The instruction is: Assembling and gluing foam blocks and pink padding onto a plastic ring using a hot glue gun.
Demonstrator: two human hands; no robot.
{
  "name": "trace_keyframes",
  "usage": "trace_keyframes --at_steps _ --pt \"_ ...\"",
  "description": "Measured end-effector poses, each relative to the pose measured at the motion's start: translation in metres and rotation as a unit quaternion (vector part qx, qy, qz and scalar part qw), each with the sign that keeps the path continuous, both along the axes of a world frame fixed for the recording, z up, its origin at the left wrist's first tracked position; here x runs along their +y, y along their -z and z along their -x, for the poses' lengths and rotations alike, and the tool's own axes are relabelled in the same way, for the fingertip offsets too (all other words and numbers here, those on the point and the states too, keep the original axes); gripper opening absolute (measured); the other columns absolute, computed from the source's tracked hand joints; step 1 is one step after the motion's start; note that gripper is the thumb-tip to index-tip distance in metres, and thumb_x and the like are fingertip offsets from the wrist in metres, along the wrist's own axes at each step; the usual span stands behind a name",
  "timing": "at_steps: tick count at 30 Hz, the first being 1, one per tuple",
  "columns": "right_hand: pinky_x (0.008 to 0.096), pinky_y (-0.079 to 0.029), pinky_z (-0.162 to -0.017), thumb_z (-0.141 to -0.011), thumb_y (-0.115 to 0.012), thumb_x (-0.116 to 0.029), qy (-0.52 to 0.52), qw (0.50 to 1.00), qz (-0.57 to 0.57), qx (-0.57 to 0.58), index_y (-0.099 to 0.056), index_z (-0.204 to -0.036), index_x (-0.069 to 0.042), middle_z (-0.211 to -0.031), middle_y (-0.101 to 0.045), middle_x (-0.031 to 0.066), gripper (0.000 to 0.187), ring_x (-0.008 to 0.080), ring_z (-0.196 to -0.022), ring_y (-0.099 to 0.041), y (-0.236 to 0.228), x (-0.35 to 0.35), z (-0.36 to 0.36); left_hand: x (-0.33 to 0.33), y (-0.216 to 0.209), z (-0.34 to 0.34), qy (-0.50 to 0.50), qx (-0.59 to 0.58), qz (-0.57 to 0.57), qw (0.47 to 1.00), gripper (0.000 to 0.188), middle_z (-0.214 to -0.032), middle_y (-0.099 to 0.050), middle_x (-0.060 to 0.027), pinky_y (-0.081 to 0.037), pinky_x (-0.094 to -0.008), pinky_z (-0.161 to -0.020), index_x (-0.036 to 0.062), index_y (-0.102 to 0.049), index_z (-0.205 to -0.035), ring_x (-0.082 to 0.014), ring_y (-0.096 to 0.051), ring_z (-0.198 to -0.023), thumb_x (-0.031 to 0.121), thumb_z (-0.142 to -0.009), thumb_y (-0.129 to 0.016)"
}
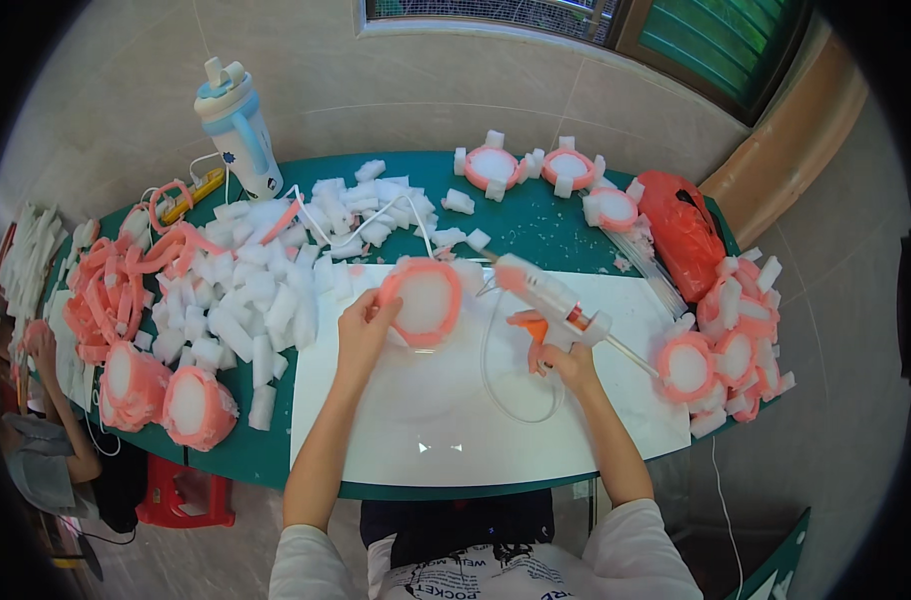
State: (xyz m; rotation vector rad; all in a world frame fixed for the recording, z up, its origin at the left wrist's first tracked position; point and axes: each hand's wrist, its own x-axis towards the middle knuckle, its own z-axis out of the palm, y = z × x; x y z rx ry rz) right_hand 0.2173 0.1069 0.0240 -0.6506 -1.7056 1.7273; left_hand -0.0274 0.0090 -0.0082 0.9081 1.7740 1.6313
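Observation:
My left hand (369, 328) is closed on a round white foam disc with a pink foam rim (423, 302), its fingers at the rim's left side. My right hand (568, 362) grips a white hot glue gun (548, 290) by its orange trigger. A glue stick (631, 357) sticks out behind the gun, and its nozzle points up and left, beyond the disc's upper right. A small white foam block (467, 272) shows at the disc's right edge; whether it is attached I cannot tell. Beneath both hands lies a white board (376, 440), with a clear round rim (524, 412) below the gun.
White foam pieces (266, 290) and pink strips (106, 290) are heaped at left, beside stacked discs (191, 405). Finished-looking discs with blocks (493, 168) stand far right; more (731, 350) pile at right near a red bag (679, 235). A bottle (241, 135) stands behind. Another person's hand (41, 345) shows far left.

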Motion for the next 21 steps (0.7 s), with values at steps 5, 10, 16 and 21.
trace_keyframes --at_steps 5,10,16,21 --pt "0.0231 -0.039 -0.043 -0.067 -0.05 0.0 0.056 0.997 0.025 0.054 -0.056 -0.102 0.005 -0.072 -0.057 0.0085 0.035 0.0108 -0.045 -0.048 0.009 0.014 -0.008 -0.002 0.003 0.01 0.035 0.056 0.145 0.987 0.022 -0.072 -0.059 -0.0111 -0.04 -0.0284 -0.055 0.0001 -0.062 -0.088 -0.0156 -0.052 -0.06 0.018 -0.077 -0.059" --pt "0.0263 -0.042 -0.046 -0.07 -0.054 -0.001 0.164 0.985 -0.043 -0.015 -0.058 -0.098 -0.001 -0.063 -0.056 0.0055 0.029 0.0115 -0.048 -0.052 0.013 0.015 -0.003 -0.006 -0.026 0.006 -0.169 0.345 -0.03 0.923 0.01 -0.065 -0.054 -0.0071 -0.037 -0.0288 -0.05 0.0031 -0.064 -0.078 -0.0152 -0.05 -0.057 0.011 -0.072 -0.064" --pt "0.0299 -0.044 -0.05 -0.063 -0.063 -0.002 0.219 0.883 -0.41 -0.063 -0.058 -0.096 -0.001 -0.073 -0.058 0.0117 0.033 0.0234 -0.053 -0.056 0.04 0.026 -0.007 0.0 -0.072 -0.056 -0.039 0.278 -0.105 0.954 0.008 -0.065 -0.056 -0.0039 -0.034 -0.0232 -0.048 0.0038 -0.066 -0.075 -0.0108 -0.047 -0.056 0.01 -0.071 -0.067" --pt "0.0287 -0.045 -0.05 -0.059 -0.068 -0.005 0.211 0.845 -0.492 -0.014 -0.058 -0.101 -0.002 -0.073 -0.056 0.01 0.043 0.0234 -0.057 -0.057 0.022 0.014 -0.004 0.015 -0.092 -0.081 0.019 0.263 -0.114 0.958 0.011 -0.064 -0.057 -0.0049 -0.036 -0.0235 -0.051 0.0026 -0.067 -0.074 -0.0115 -0.049 -0.057 0.012 -0.069 -0.069"
